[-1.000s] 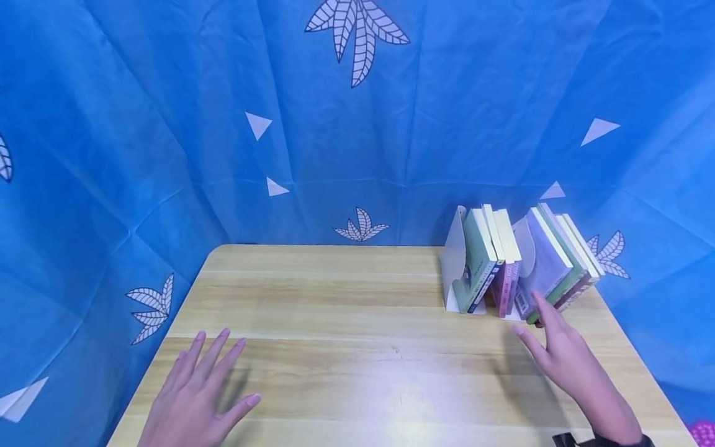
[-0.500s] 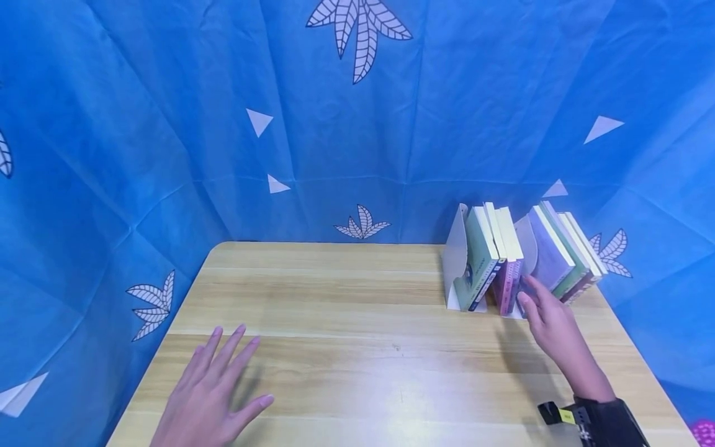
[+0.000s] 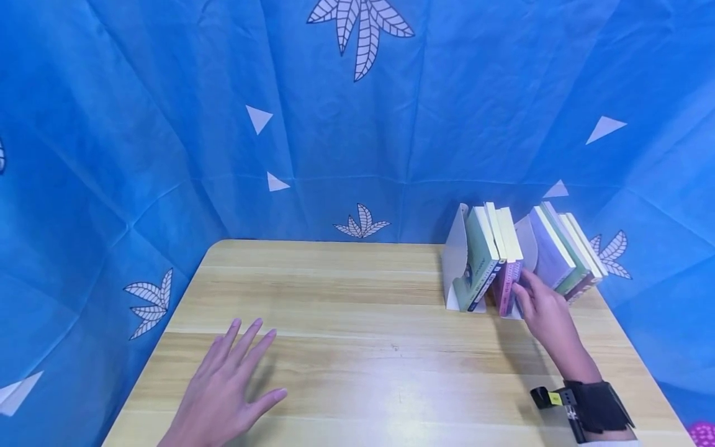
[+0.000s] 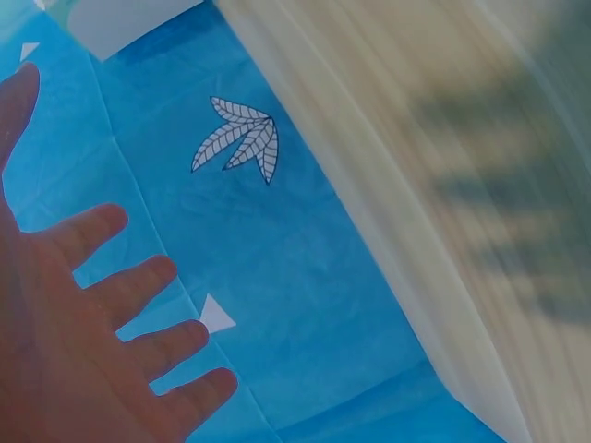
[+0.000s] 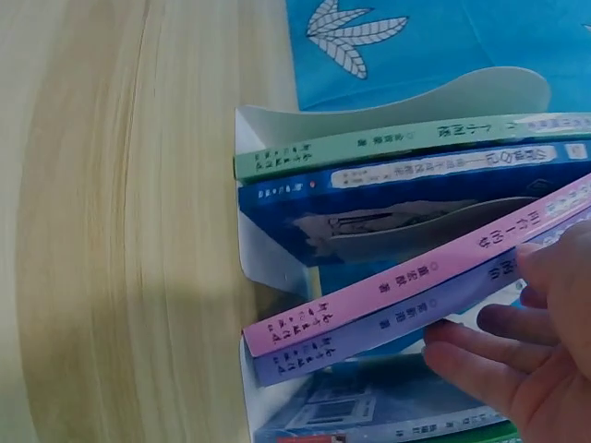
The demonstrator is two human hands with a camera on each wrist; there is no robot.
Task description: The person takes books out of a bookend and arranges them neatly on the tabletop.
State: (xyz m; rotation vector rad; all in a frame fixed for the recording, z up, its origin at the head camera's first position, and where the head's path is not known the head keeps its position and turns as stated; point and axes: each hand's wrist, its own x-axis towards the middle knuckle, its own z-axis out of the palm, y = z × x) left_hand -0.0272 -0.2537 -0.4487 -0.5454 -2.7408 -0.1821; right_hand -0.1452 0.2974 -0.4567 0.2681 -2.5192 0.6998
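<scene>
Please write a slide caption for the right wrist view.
Right hand at a purple book, beside a pink book, near a green book and a blue book.

Study-like nook: patterned blue cloth [image 3: 346, 136], wooden desk [image 3: 357, 347], books [image 3: 508, 242].

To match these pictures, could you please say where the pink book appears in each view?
Head: pink book, right of centre, by the right hand.
Left wrist: not in it.
Right wrist: its spine slants up to the right edge.
Shared landmark: the blue cloth.
</scene>
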